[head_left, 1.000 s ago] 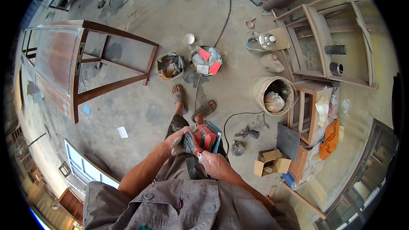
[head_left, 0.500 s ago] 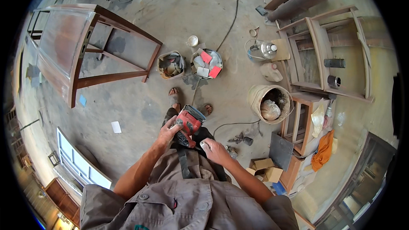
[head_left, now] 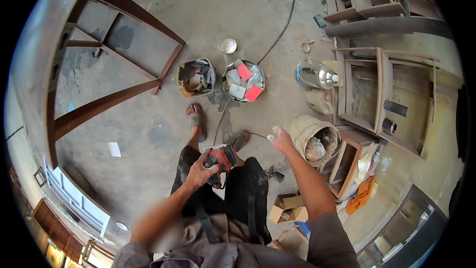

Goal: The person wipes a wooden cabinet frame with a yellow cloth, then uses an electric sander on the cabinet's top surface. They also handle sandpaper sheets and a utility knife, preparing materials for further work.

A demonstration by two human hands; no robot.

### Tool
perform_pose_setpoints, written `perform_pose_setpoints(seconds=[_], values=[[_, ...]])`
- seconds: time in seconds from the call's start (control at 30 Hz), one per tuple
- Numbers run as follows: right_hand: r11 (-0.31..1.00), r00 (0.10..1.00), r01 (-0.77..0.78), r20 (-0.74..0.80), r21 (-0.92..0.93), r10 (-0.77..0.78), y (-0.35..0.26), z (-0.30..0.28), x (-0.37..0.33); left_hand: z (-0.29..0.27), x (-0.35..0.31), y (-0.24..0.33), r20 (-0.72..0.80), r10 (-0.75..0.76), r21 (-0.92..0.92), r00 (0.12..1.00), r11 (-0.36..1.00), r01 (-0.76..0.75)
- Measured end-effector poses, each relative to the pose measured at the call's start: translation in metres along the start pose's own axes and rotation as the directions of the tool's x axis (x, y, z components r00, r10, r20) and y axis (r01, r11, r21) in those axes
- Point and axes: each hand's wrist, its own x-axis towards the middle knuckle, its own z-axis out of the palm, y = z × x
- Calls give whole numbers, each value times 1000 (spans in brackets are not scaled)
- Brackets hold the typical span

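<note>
Since the earlier frame, the right hand [head_left: 281, 141] has swung away from the person's lap, out to the near side of the large off-white plastic bucket [head_left: 300, 131]. Its whitened thumb comes up against a thin black cable [head_left: 252, 134] in this view; I can't tell whether the fingers pinch that cable or merely pass over it. The head view has shifted too, so the tall reddish-brown wooden frame [head_left: 109, 103] now looms larger at the left.

The left hand [head_left: 200, 173] has its grip wrapped around a red-and-black handheld power tool [head_left: 221, 158], by its flat plate probably a sander. The tool is between the knees, above the floor and well apart from the wooden frame.

As for progress, the tool is in hand, but its plate is on no wood at this moment, so this looks like a pause for handling the tool or its cable rather than sanding. How much of any surface has been smoothed can't be judged; the frame's panel is blurred at the edge of the view. Red rectangular sheets [head_left: 253, 94] and grey pieces [head_left: 236, 91] lie in a round tub [head_left: 265, 85] ahead of the feet, out of both hands.
</note>
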Motion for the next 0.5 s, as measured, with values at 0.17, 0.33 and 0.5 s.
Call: perform_pose_setpoints(seconds=[0.17, 0.33, 0.5], values=[[991, 998, 62, 7, -121, -62, -27, 12, 145, 3, 88, -35, -18, 104, 174, 994, 980, -100], [965, 966, 247, -61, -93, -253, -47, 50, 273, 41, 159, -84, -108, 287, 457, 952, 865, -208], [915, 916, 345, -136, -209, -376, -46, 91, 367, 64, 191, -81, -24, 92, 486, 995, 871, -68]])
